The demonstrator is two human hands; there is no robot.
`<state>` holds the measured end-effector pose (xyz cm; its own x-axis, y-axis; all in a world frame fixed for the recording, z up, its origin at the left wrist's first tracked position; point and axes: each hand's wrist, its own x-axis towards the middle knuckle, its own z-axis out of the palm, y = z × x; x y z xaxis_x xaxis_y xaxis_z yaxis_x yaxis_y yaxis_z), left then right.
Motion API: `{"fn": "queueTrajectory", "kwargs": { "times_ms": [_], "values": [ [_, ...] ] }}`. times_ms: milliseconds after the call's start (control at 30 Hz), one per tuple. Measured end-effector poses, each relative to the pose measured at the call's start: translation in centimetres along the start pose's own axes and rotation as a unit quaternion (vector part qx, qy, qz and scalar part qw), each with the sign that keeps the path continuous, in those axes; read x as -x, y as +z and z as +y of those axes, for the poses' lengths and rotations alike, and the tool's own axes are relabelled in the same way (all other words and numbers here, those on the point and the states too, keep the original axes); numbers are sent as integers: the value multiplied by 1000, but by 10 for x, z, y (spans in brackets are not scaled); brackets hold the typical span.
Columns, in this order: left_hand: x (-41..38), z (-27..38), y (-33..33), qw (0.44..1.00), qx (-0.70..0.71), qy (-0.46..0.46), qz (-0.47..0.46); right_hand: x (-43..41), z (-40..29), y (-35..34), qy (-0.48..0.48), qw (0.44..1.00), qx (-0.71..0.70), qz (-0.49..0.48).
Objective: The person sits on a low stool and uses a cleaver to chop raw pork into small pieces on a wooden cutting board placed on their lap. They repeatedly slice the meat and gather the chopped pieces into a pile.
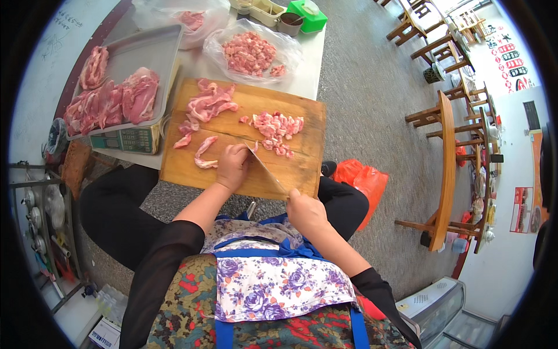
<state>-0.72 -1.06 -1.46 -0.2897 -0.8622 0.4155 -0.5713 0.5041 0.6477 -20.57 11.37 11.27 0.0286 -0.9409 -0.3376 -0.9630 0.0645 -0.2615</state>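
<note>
My right hand (305,211) grips the handle of a kitchen knife (267,169), its blade slanting up and left across the wooden cutting board (209,179). Close against the blade, my left hand (232,168) presses on a strip of raw meat (202,152) with its fingers curled. The strip's loose end bends away to the left; the part under my fingers is hidden. Beyond the blade lies a heap of diced meat (277,128). Larger slices of raw meat (209,102) rest at the board's far left.
A grey tray (144,48) with large raw meat pieces (111,102) sits on a scale (128,139) at left. Behind the board is a plastic bag of diced meat (248,52). A green container (308,17) stands at the back. A red plastic bag (364,183) lies beside my right leg.
</note>
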Motion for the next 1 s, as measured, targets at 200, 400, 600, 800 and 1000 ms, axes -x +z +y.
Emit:
{"fn": "queueTrajectory", "kwargs": {
  "times_ms": [200,400,600,800,1000],
  "values": [
    [2,-4,4,1000,-13,15,2,-64,-26,7,12,998,-46,-43],
    [1,-3,2,999,-4,-49,-1,-50,-20,-1,10,998,-56,-31],
    [11,5,-15,996,51,-71,36,4,20,-8,33,996,-63,45],
    [11,-2,-18,1000,-17,-20,-7,8,-11,-11,-22,999,-49,0],
    [17,-4,-17,1000,-10,-18,-9,-11,-17,6,-13,997,-41,-67]
  ]
}}
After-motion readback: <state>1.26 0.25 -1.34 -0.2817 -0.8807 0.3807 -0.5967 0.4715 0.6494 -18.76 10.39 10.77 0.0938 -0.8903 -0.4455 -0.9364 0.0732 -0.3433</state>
